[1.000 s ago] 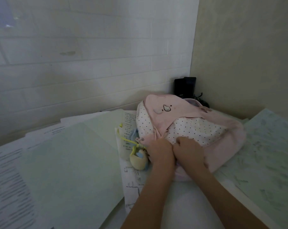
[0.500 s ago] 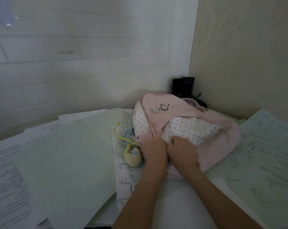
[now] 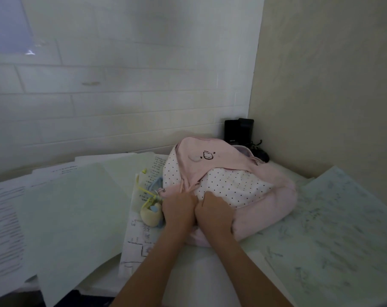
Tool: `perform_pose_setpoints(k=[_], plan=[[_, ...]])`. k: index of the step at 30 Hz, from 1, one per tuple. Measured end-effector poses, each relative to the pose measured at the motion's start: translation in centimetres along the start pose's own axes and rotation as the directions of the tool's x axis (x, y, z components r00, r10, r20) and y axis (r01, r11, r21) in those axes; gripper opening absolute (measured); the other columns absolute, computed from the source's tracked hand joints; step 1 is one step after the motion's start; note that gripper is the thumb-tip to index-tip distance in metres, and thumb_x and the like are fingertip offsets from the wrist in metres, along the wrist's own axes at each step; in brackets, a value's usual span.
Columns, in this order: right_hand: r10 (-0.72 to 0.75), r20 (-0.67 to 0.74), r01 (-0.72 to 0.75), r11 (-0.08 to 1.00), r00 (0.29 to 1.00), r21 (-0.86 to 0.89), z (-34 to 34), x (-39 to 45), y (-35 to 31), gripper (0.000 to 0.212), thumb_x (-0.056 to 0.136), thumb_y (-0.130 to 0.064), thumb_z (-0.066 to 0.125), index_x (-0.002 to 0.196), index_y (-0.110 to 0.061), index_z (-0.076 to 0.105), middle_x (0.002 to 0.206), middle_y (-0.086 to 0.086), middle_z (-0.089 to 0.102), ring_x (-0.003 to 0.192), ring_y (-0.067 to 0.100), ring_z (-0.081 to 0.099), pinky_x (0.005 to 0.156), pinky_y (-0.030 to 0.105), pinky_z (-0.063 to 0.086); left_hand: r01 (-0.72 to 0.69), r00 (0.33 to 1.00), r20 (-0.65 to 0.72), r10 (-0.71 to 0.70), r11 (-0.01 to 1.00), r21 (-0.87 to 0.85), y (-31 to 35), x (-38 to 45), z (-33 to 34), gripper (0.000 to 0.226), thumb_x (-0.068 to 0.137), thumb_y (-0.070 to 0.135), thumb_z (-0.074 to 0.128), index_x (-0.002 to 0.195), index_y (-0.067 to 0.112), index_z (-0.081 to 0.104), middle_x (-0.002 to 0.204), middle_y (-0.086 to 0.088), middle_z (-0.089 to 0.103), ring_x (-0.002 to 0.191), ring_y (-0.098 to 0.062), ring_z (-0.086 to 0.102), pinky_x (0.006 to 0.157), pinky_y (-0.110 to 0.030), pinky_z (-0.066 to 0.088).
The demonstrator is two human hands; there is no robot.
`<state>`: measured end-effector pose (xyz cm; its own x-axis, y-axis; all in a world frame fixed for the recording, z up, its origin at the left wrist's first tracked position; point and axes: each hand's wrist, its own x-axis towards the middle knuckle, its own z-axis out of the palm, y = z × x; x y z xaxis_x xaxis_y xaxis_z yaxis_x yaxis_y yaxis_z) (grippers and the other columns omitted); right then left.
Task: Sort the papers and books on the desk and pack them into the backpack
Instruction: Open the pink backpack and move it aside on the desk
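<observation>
Fingers of both hands seemingly curl into the backpack [image 3: 232, 185] front.

Fingertips of left hand [image 3: 179, 209] and right hand [image 3: 213, 212] hidden in backpack [image 3: 265, 209] fabric; grip undeterminable. Papers [image 3: 334, 229] cropped right, writing illegible.

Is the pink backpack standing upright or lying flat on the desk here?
Lying flat. The backpack rests on its back, dotted front pocket facing up, with both hands, left hand and right hand, on its near end.
</observation>
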<state>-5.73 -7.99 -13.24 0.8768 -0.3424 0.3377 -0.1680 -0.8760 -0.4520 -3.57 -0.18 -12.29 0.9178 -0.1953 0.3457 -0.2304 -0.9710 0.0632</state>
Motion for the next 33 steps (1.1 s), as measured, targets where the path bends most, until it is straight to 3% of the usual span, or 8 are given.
perform_pose_setpoints(k=[3, 8, 12, 14, 18, 22, 27, 33], plan=[[-0.074, -0.019, 0.074, 0.997, 0.997, -0.009, -0.1, -0.3, 0.3, 0.038, 0.098, -0.043, 0.035, 0.096, -0.011, 0.056, 0.096, 0.011, 0.068, 0.091, 0.03, 0.062, 0.067, 0.036, 0.037, 0.014, 0.98, -0.194, -0.034, 0.995, -0.103, -0.6, 0.6, -0.7, 0.029, 0.082, 0.03, 0.069, 0.058, 0.014, 0.061, 0.053, -0.006, 0.062, 0.045, -0.019, 0.058, 0.043, -0.02, 0.025], [-0.255, -0.219, 0.291, 0.945, 0.942, 0.15, -0.6, 0.2, -0.1, 0.054, 0.081, -0.051, 0.017, 0.089, -0.015, 0.055, 0.07, 0.002, 0.06, 0.062, 0.022, 0.052, 0.057, 0.033, 0.034, 0.187, 0.928, -0.238, -0.286, 0.911, -0.367, -2.4, 5.7, -3.0, 0.059, 0.089, 0.049, 0.052, 0.123, 0.0, 0.048, 0.112, -0.021, 0.059, 0.107, -0.036, 0.053, 0.077, -0.043, 0.046], [-0.276, -0.185, 0.311, 0.929, 0.943, 0.2, -0.6, 3.3, -1.9, 0.047, 0.084, -0.04, 0.028, 0.11, -0.012, 0.056, 0.101, 0.008, 0.06, 0.094, 0.025, 0.055, 0.076, 0.037, 0.045, 0.372, 0.928, 0.273, -0.253, 0.615, -0.695, -4.9, 10.4, -2.1, 0.083, 0.084, 0.05, 0.064, 0.137, -0.006, 0.036, 0.135, -0.023, 0.047, 0.124, -0.034, 0.047, 0.095, -0.037, 0.042], [-0.261, -0.088, 0.271, 0.955, 0.961, 0.124, 0.6, 5.0, -2.4, 0.051, 0.088, -0.038, 0.036, 0.123, -0.005, 0.053, 0.12, 0.013, 0.057, 0.112, 0.031, 0.053, 0.094, 0.04, 0.043, 0.42, 0.907, 0.371, -0.2, 0.484, -0.767, -5.3, 11.4, -1.5, 0.074, 0.079, 0.044, 0.072, 0.129, -0.004, 0.045, 0.127, -0.02, 0.055, 0.114, -0.03, 0.055, 0.086, -0.032, 0.046], [-0.162, 0.155, 0.166, 0.986, 0.975, -0.018, 1.9, 6.3, -2.8, 0.077, 0.085, -0.056, 0.03, 0.147, -0.009, 0.028, 0.153, 0.015, 0.03, 0.143, 0.028, 0.024, 0.114, 0.044, 0.016, 0.448, 0.894, 0.355, -0.274, 0.522, -0.726, -5.6, 12.0, -0.1, 0.032, 0.08, 0.019, 0.066, 0.103, -0.003, 0.059, 0.103, -0.019, 0.063, 0.095, -0.029, 0.061, 0.07, -0.028, 0.043], [-0.1, 0.338, 0.11, 0.994, 0.936, -0.011, 0.5, 7.5, -3.6, 0.1, 0.082, -0.059, 0.053, 0.153, -0.018, -0.004, 0.16, 0.009, 0.006, 0.148, 0.024, 0.005, 0.115, 0.047, 0.009, 0.385, 0.895, 0.292, -0.337, 0.254, -0.887, -6.1, 12.1, -1.0, 0.023, 0.08, 0.014, 0.057, 0.083, -0.008, 0.065, 0.059, -0.015, 0.062, 0.065, -0.027, 0.061, 0.055, -0.029, 0.046], [0.014, 0.185, -0.04, 0.99, 0.983, 0.137, -0.9, 8.9, -6.0, 0.109, 0.076, -0.046, 0.067, 0.152, -0.018, -0.007, 0.158, 0.01, 0.009, 0.146, 0.026, 0.009, 0.114, 0.055, 0.012, 0.231, 0.951, 0.196, -0.239, 0.13, -0.964, -5.2, 11.1, -4.9, 0.008, 0.09, -0.001, 0.048, 0.087, 0.005, 0.053, 0.043, 0.004, 0.057, 0.035, -0.004, 0.052, 0.035, -0.015, 0.039], [-0.059, -0.325, 0.057, 0.998, 0.944, -0.015, -4.4, 8.7, -8.3, 0.033, 0.085, -0.02, 0.058, 0.118, -0.017, 0.054, 0.124, 0.008, 0.052, 0.119, 0.03, 0.045, 0.087, 0.045, 0.04, 0.117, 0.96, 0.156, -0.232, -0.175, -0.978, -3.7, 9.1, -8.7, 0.021, 0.082, -0.005, 0.052, 0.099, 0.007, 0.057, 0.08, -0.011, 0.062, 0.062, -0.019, 0.056, 0.048, -0.022, 0.044]])
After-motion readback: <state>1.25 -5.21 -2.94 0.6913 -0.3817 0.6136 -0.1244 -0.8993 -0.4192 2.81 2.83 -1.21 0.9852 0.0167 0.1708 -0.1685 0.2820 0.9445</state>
